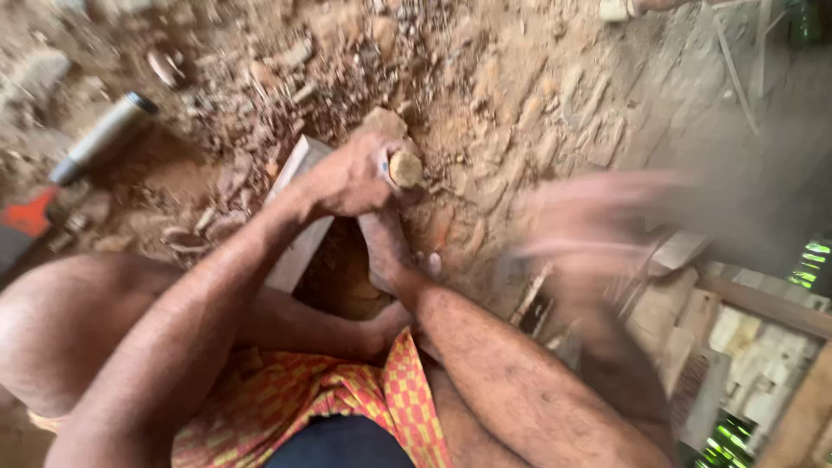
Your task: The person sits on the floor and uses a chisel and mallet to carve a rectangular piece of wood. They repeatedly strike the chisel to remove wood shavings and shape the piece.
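Observation:
My left hand (347,178) is closed around a short tool with a round wooden end (405,168), held upright over a pale rectangular block (299,217) on the dirt ground. My bare foot (387,251) rests beside the block, next to a dark hollow in the earth (342,286). My right hand (598,217) is a streak of motion blur out to the right, well apart from the tool. Whether it holds anything cannot be made out.
Broken stones and chips (485,95) cover the ground ahead. A grey metal cylinder (104,134) and an orange object (30,212) lie at the left. Pale wood offcuts (745,347) and green glass (810,260) sit at the right.

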Tool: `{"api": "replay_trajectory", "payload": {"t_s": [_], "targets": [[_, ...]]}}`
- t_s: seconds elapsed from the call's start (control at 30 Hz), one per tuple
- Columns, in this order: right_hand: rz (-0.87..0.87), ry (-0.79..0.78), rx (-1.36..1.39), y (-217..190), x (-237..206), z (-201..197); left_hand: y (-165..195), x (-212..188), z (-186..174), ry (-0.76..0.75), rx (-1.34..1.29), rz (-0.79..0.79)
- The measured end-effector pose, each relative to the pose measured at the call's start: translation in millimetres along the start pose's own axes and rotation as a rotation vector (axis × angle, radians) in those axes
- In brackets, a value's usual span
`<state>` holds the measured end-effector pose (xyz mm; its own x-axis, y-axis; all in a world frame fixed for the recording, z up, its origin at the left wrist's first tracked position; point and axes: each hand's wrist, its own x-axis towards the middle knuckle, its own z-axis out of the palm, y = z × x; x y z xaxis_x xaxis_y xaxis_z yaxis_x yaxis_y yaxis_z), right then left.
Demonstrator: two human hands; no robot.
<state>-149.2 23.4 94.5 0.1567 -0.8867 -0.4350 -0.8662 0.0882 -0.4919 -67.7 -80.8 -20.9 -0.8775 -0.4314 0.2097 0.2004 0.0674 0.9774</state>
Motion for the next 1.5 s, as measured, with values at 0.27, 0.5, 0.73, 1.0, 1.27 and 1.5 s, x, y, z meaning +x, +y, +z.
{"api": "replay_trajectory", "payload": {"t_s": [0.27, 0.5, 0.73, 1.0, 1.27, 1.5], "targets": [[-0.001, 0.017, 0.026, 3, 2, 8, 11, -5, 0, -0.095, -0.018, -0.182], [0.006, 0.076, 0.078, 10, -1, -3, 9, -10, 5, 0.033, 0.000, -0.192], [0.260, 0.226, 0.187, 38, -32, -31, 0, -14, 4, 0.190, 0.387, 0.238], [-0.299, 0.513, 0.713, 95, -52, 20, 24, -5, -3, -0.031, -0.058, -0.411], [-0.355, 0.751, 0.676, 97, -22, -13, 90, -62, 41, 0.340, 0.391, -0.149], [-0.100, 0.457, 0.421, 48, 8, 89, 64, -2, 37, 0.658, 0.412, -0.445]]}}
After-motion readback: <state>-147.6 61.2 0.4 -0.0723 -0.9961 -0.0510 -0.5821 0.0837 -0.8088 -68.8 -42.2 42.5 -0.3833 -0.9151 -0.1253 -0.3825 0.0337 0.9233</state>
